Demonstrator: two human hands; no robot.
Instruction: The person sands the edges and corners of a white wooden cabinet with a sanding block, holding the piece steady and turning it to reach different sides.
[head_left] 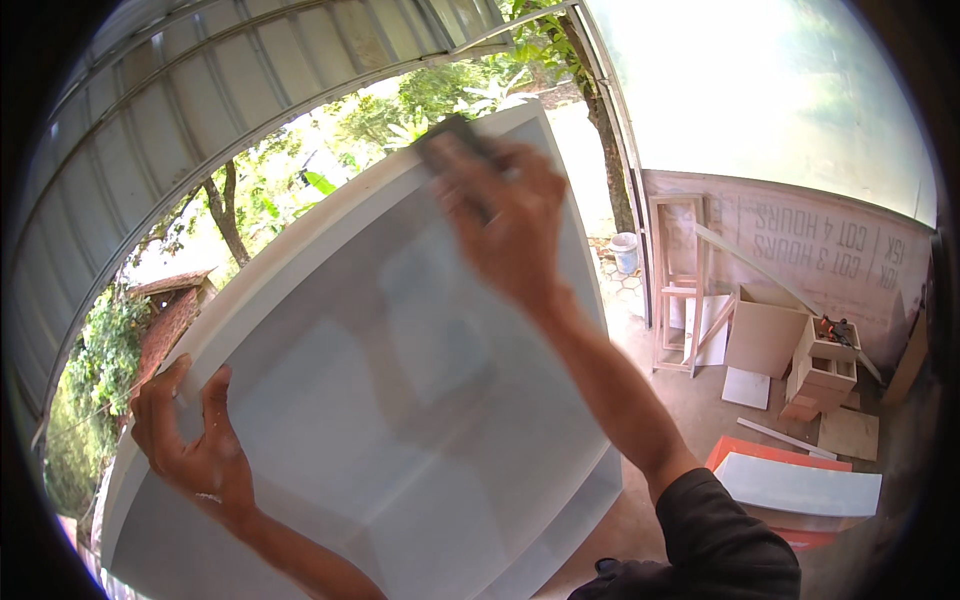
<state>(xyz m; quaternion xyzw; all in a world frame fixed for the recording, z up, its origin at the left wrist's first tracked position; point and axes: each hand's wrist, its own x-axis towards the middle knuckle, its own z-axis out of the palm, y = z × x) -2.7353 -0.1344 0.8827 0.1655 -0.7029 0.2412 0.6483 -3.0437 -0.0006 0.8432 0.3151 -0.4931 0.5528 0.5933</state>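
A large, pale grey box-like cabinet point(400, 470) with a light rim fills the middle of the view, its hollow inside facing me. My left hand point(205, 450) is closed over its left rim, fingers on the outer side and thumb on the inner. At the upper rim, my right hand point(510, 225) grips a dark, flat block point(455, 140) that looks like a sanding block. Motion smears this hand and block, and the block's underside is hidden against the rim.
On the right floor stand a wooden frame point(660, 285), a small box with compartments point(822, 365) and a red-and-white panel piece point(795, 485). A white bucket point(624, 252) sits beyond the cabinet, near a tree trunk point(605, 150). Corrugated metal roofing point(210, 90) hangs at upper left.
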